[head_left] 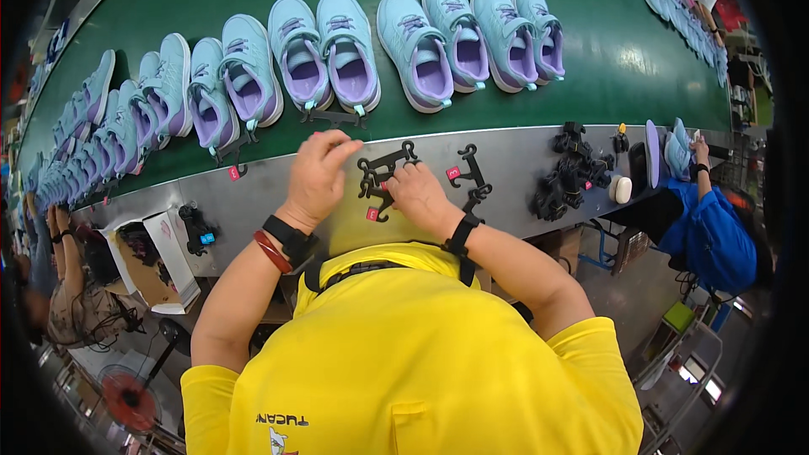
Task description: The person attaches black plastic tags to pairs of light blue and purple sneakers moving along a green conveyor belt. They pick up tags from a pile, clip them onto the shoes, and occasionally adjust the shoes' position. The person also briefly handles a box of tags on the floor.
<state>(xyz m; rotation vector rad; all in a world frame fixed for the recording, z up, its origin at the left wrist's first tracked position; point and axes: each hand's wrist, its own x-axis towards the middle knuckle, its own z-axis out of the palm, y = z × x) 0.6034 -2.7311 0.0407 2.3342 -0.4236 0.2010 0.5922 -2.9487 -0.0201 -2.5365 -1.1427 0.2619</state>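
Several small black plastic shoe hangers lie on the metal ledge in front of me. My right hand [419, 195] comes down on this cluster, its fingers bent around a black shoe hanger [389, 157]. To its left, my left hand [318, 173] is over the ledge with fingers partly stretched, and I see nothing in them. Just beyond those fingers, another shoe hanger [335, 119] sits at the heels of a light blue and purple pair of shoes [347, 50]. A separate hanger [474, 167] with a pink tag lies right of my right hand.
Rows of matching shoes [413, 42] stand on the green conveyor belt [590, 0]. A pile of black hangers [573, 170] lies at right, near a co-worker in blue [712, 236]. At left are an open cardboard box [152, 263] and another person's arms [69, 261].
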